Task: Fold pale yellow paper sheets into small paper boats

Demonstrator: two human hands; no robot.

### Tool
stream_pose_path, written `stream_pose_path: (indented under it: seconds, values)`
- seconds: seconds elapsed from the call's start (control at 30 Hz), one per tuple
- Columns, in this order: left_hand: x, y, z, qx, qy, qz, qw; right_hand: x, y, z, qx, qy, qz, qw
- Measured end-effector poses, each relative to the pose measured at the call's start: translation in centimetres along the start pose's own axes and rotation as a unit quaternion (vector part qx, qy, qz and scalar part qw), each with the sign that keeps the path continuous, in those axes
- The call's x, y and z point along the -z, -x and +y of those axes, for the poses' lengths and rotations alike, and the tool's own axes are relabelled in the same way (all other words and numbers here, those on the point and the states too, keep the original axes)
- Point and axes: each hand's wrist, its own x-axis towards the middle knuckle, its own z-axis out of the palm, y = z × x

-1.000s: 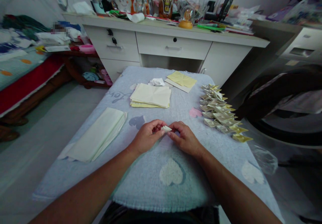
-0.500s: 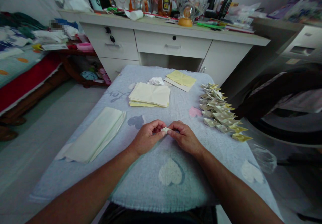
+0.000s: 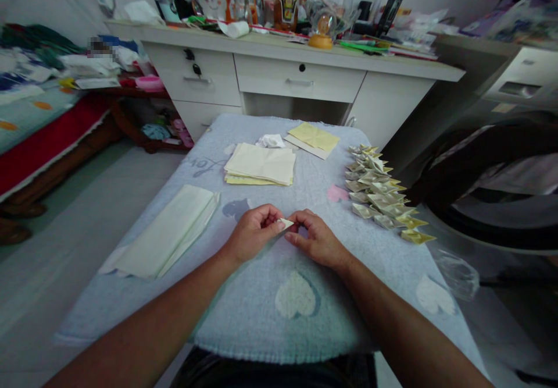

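A small folded piece of paper, pale with a pointed tip, is pinched between the thumb and fingers of my left hand. My right hand is close on the other side, its index finger at the paper's tip and its thumb apart, lower down. Part of the paper is hidden by my left fingers. Beyond my hands lies a stack of cream and yellow paper sheets. To the right stand several folded paper boats in close rows. A long folded pale sheet lies at left.
A blue patterned cloth covers the table. Near its far edge are a crumpled white tissue and yellow paper sheets. A cluttered white desk stands behind, a washing machine at right, and a bed at left.
The thumb of my right hand has come away from the folded paper and moved down. More of the paper's pointed end now shows. My left hand keeps its hold.
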Motion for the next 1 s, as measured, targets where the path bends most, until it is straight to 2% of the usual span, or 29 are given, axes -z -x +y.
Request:
stream_pose_path:
  seconds: [0.2,0.43,0.57,0.7,0.87,1.0]
  values:
    - [-0.30,-0.15,0.38,0.022,0.008,-0.011,1.000,0.03,-0.16,0.19,-0.029,-0.053,0.016,0.998]
    - [0.11,-0.23,0.56,0.034,0.067,-0.070,0.995,0.43,-0.11,0.51,-0.050,-0.101,0.050,0.992]
    - [0.12,-0.03,0.62,0.045,-0.010,-0.069,0.997,0.50,-0.14,0.44,-0.053,-0.118,0.065,0.989]
    - [-0.05,0.12,0.66,0.023,-0.110,-0.038,0.993,0.44,-0.13,0.37,-0.054,-0.129,0.065,0.988]
    - [0.03,0.28,0.79,-0.006,-0.123,-0.041,0.992,0.46,0.00,0.27,-0.060,-0.167,0.038,0.983]
    - [0.09,0.43,0.95,-0.007,-0.117,-0.061,0.991,0.47,0.09,0.11,-0.054,-0.151,0.015,0.987]
